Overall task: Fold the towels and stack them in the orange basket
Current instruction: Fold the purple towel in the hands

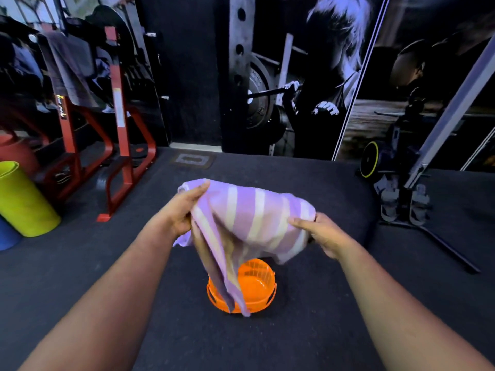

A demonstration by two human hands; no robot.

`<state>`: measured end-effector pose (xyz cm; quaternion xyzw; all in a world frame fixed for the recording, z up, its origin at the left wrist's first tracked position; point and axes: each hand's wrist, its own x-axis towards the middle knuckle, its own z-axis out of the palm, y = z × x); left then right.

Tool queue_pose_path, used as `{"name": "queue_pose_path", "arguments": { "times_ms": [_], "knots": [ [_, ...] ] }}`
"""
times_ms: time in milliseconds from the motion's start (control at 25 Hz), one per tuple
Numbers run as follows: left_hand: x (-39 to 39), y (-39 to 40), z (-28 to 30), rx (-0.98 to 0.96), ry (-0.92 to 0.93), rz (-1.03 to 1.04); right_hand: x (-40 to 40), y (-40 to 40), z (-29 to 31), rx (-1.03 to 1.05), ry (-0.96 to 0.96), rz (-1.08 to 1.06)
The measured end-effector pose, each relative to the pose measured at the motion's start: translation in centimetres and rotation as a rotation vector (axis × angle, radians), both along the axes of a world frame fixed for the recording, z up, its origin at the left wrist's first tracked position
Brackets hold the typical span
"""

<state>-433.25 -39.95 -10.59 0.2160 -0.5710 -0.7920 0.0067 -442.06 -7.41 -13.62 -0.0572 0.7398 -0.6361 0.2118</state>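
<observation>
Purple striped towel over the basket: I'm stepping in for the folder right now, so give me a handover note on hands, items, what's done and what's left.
Left hand: grips the upper left edge of the purple striped towel.
Right hand: fingers grip the towel's right edge.
Towel: held up in the air between both hands, not yet neatly folded; one end hangs down in front of the orange basket.
Basket: on the dark floor mat, what shows of its inside is empty.
Another grey towel hangs on the red rack at left.
Done: nothing stacked.
Left: fold this towel, place it in the basket, then the rest.
</observation>
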Motion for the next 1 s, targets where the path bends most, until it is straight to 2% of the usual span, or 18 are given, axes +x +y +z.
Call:
{"name": "queue_pose_path", "arguments": {
  "times_ms": [40,120,160,280,320,360,400,480,560,600,640,680,760,800,840,920,1000],
  "knots": [
    [0.4,-0.2,-0.4,0.009,0.035,-0.050,-0.1,-0.1,-0.5,0.054,0.057,-0.022],
    [1.6,-0.2,-2.1,-0.255,-0.013,-0.123,-0.4,-0.2,-0.4,0.068,0.184,-0.166],
    [2.0,-0.3,-2.8,-0.384,-0.041,-0.102,-1.1,-0.1,-0.2,0.147,0.283,-0.214],
    [1.3,-1.1,-2.5,-0.455,-0.041,0.115,-2.6,0.7,0.1,0.693,0.502,-0.174],
    [0.9,-1.2,-2.1,-0.459,-0.014,0.156,-2.9,0.9,0.1,0.761,0.505,-0.177],
    [0.4,-1.4,-1.6,-0.472,0.015,0.202,-3.2,1.1,0.1,0.724,0.481,-0.194],
    [0.1,-1.5,-1.2,-0.492,0.048,0.255,-3.3,1.0,0.4,0.542,0.392,-0.258],
    [-0.2,-1.3,-0.9,-0.382,0.127,0.345,-2.7,0.3,1.4,0.060,0.040,-0.347],
    [0.0,-0.8,-1.0,-0.155,0.131,0.342,-2.6,0.4,1.4,-0.306,-0.215,-0.265],
    [0.2,-0.6,-1.3,-0.154,0.064,0.252,-2.6,0.9,1.2,-0.383,-0.231,-0.199],
    [0.5,-0.3,-2.0,-0.262,-0.024,0.144,-2.5,1.4,1.0,-0.375,-0.185,-0.103],
    [0.5,-0.5,-2.9,-0.391,-0.091,0.103,-2.4,1.9,0.7,-0.235,-0.099,-0.006],
    [0.0,-1.0,-3.5,-0.510,-0.119,0.212,-2.6,2.2,-0.1,0.110,0.108,0.024],
    [-0.3,-1.3,-3.5,-0.469,-0.088,0.270,-3.0,2.3,-0.5,0.136,0.157,-0.059],
    [-0.5,-1.6,-3.2,-0.396,-0.069,0.296,-3.0,2.1,-0.4,0.074,0.173,-0.156],
    [-0.6,-1.5,-2.7,-0.272,-0.036,0.174,-3.3,1.5,-0.3,0.008,0.182,-0.276],
    [-0.7,-1.2,-2.6,-0.322,-0.010,0.022,-3.5,1.3,-0.1,0.064,0.230,-0.311]
  ]
}}
